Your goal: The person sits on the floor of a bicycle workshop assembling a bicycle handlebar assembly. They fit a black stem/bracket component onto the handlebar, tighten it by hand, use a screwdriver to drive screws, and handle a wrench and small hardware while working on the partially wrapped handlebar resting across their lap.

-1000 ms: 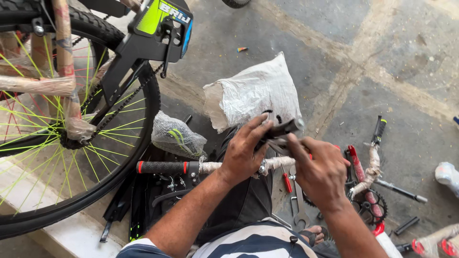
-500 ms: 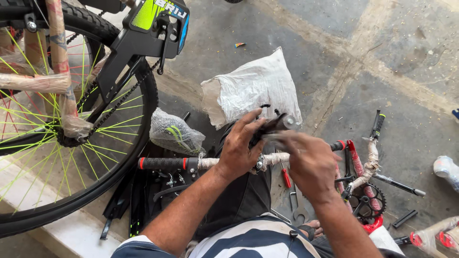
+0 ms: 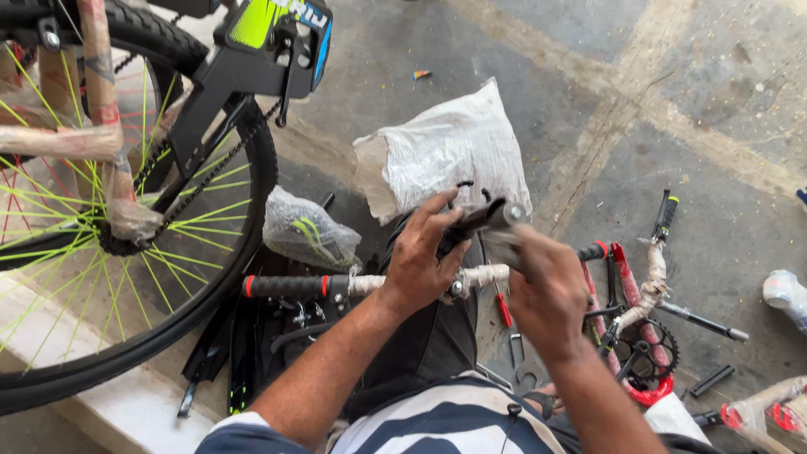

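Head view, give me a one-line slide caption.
Both hands, left hand and right hand, grip a black part above a wrapped handlebar.

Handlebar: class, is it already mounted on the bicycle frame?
No. The handlebar lies across the person's lap, held by the left hand, apart from the frame.

The floor [image 3: 672, 101] is grey concrete, cast in large slabs with paler, sandy seams running diagonally across the upper right of the frame. It is stained and dusty, with small bits of debris scattered about. Along the lower left edge a pale raised step [image 3: 109, 412] borders it. Soft, even daylight falls over everything, with gentle shadows.
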